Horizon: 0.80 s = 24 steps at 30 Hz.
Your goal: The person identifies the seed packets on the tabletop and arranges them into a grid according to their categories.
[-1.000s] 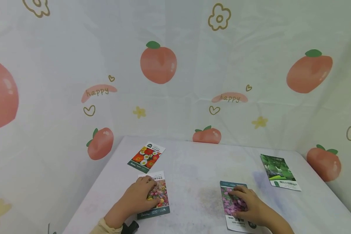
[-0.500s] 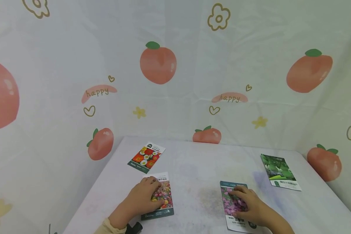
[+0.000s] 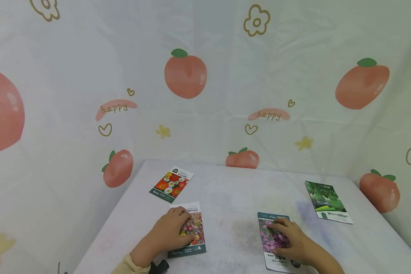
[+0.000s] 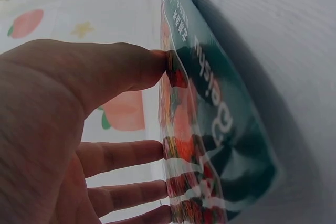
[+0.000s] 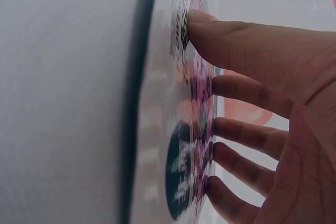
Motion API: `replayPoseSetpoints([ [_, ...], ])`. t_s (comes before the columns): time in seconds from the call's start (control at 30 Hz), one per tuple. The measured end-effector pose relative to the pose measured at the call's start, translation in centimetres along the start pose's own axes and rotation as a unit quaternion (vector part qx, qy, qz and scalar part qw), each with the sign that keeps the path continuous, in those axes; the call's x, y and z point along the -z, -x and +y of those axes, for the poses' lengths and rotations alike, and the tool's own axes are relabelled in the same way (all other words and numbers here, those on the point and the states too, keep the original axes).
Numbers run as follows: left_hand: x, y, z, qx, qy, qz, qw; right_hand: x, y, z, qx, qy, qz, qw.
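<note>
My left hand [image 3: 169, 232] rests its fingertips and thumb on a seed packet [image 3: 193, 224] printed with mixed colourful flowers and a dark green band. In the left wrist view the fingers reach out fairly straight and touch the face of that packet [image 4: 215, 98]. On the right, my right hand [image 3: 296, 242] touches a second seed packet [image 3: 270, 238], with purple-pink flowers and a white lower part. The right wrist view has the thumb and fingertips against the face of this packet [image 5: 157, 145], the fingers spread and the palm raised off it. Both packets lie flat.
A seed packet with red, orange and white flowers [image 3: 172, 184] lies at the table's back left. Another with green leaves [image 3: 328, 201] is at the back right. The pale table [image 3: 226, 228] meets a hanging peach-print cloth [image 3: 219, 125] behind and at the sides.
My left hand and the mixed-flower seed packet under it have slid a little to the right. My right hand and its packet stay in place.
</note>
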<state>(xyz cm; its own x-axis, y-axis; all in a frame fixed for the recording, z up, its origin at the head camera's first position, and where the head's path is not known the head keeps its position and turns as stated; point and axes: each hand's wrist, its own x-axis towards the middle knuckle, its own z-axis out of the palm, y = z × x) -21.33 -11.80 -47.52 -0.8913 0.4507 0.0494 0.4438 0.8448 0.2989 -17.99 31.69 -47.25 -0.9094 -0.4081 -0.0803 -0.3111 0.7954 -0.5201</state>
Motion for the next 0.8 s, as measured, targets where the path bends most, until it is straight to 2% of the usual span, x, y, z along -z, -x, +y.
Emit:
replayPoseSetpoints([
  [0.4, 0.08, -0.44, 0.41, -0.02, -0.004, -0.007, 0.9998, 0.06, 0.01, -0.28, 0.0, 0.0, 0.001, 1.0],
  [0.8, -0.18, -0.66, 0.46, -0.025, 0.002, -0.009, 0.9997, 0.03, 0.0, -0.23, -0.01, 0.002, -0.001, 1.0],
])
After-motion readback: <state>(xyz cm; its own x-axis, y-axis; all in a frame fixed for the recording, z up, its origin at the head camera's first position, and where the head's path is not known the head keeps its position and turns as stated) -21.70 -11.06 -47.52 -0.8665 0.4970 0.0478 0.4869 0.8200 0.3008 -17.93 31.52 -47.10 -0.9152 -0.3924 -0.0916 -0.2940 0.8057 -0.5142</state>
